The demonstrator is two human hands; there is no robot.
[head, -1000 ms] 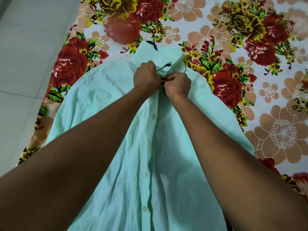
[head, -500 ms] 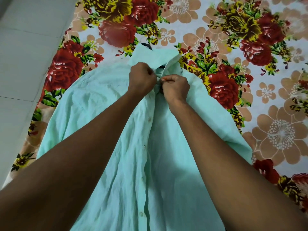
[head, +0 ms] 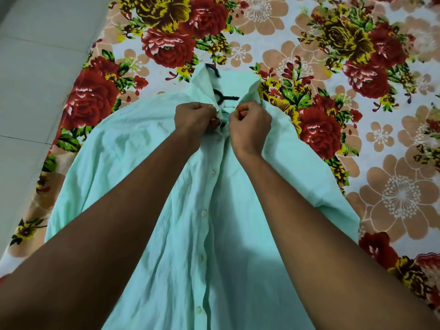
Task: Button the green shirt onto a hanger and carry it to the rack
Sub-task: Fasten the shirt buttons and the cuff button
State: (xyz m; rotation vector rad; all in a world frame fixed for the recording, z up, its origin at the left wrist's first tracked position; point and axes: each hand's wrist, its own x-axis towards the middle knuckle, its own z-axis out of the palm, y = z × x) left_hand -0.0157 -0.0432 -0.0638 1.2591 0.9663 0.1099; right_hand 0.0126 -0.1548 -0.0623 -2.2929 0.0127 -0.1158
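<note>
the green shirt lies face up on a flowered bedsheet, collar pointing away, with a black hanger inside it; its neck shows in the open collar and the tip of its hook pokes out past the collar's far edge. both hands work at the very top of the placket, just under the collar. the left hand is curled tight, pinching the left front edge; the right hand is curled the same way on the right front edge, thumb and forefinger nipped on the cloth. the two sit almost touching, with only a narrow strip of cloth between them.

the step in hand looks like fastening the top button — the button itself is hidden under the fingers, so whether it is through its hole cannot be told. lower buttons run down the placket and appear done up. to do this well: keep both edges taut and level, tilt the button edge-on into the hole, and pull the hole side over it rather than forcing — and keep the hanger's neck centred in the collar.
</note>
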